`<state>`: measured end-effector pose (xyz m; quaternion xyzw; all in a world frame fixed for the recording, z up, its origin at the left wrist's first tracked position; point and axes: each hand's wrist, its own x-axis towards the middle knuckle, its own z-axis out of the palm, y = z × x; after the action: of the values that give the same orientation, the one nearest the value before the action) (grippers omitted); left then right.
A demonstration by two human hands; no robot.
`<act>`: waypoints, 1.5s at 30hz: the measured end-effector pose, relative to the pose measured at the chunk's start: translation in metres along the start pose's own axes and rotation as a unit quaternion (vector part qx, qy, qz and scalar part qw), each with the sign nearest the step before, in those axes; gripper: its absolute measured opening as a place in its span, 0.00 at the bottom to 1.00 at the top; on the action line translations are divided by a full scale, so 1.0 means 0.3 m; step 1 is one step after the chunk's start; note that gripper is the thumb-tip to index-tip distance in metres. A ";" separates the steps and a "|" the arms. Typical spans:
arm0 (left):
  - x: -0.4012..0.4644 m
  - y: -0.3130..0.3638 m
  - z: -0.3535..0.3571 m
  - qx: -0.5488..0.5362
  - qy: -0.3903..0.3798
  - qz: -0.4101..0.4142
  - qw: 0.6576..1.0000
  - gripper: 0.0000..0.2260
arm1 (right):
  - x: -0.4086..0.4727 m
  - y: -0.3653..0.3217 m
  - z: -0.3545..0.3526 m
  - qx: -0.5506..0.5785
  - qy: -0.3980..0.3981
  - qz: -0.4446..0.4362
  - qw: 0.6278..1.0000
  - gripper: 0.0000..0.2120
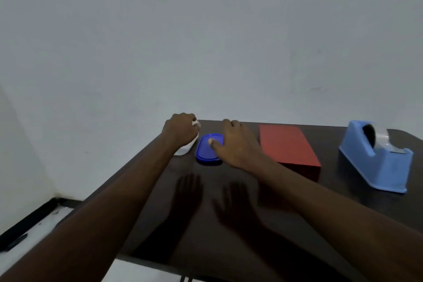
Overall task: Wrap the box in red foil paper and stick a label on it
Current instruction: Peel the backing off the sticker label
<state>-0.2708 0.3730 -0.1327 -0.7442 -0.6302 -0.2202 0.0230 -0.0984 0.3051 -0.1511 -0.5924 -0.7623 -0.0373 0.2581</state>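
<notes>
Head view: we see a dark table point(229, 236). Our left hand point(179, 131) curls into a white container point(184, 149), pinching something small and white, perhaps a label. Our right hand point(235, 144) rests spread on a blue lid point(207, 151). The red-wrapped box point(288, 144) sits just right; likely stiff, slick foil, best gripped by its edges

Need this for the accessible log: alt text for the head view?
Two bare arms reach across a dark table: the left hand grips something small over a white container, the right hand rests on its blue lid. A red-wrapped box and blue tape dispenser sit rightward.
</notes>
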 end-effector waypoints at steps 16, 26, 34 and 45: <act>0.067 -0.224 -0.038 -0.036 -0.027 0.036 0.998 0.14 | 0.140 -0.087 0.392 -0.087 -0.126 -0.004 0.988 0.40; 0.228 -0.169 0.082 0.133 -0.161 -0.003 0.978 0.10 | 0.152 -0.070 0.421 -0.075 -0.097 -0.019 0.992 0.46; 0.244 -0.109 0.049 0.169 -0.216 -0.015 0.962 0.14 | 0.150 -0.067 0.411 -0.067 -0.105 -0.019 0.992 0.47; 0.221 -0.141 -0.042 0.162 -0.043 0.037 0.985 0.14 | 0.147 -0.079 0.396 -0.064 -0.119 -0.006 0.991 0.40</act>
<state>-0.3074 0.4392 -0.1080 -0.7625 -0.6297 -0.0817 0.1241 -0.1689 0.3800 -0.2286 -0.6030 -0.7874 -0.0167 0.1270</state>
